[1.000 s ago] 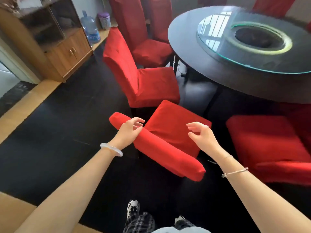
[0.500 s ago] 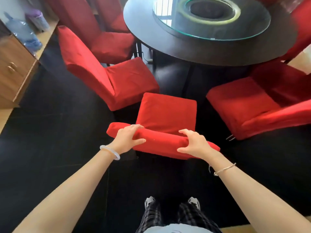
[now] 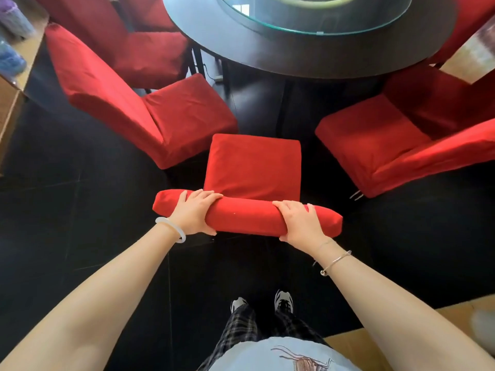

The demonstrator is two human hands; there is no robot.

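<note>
A chair in a red cover stands right in front of me, its seat facing the round table. I look down on the top of its backrest, which runs left to right. My left hand grips the backrest top near its left end, fingers over the far side and thumb underneath. My right hand grips it near the right end in the same way. Both wrists wear bracelets.
A dark round table with a glass turntable stands ahead. Red-covered chairs sit at the left, back left and right. The floor is black; a wooden cabinet stands far left.
Both hands have closed on the chair's backrest top. The chair has turned from slanting to square with the table, and my view has swung right and downward.
</note>
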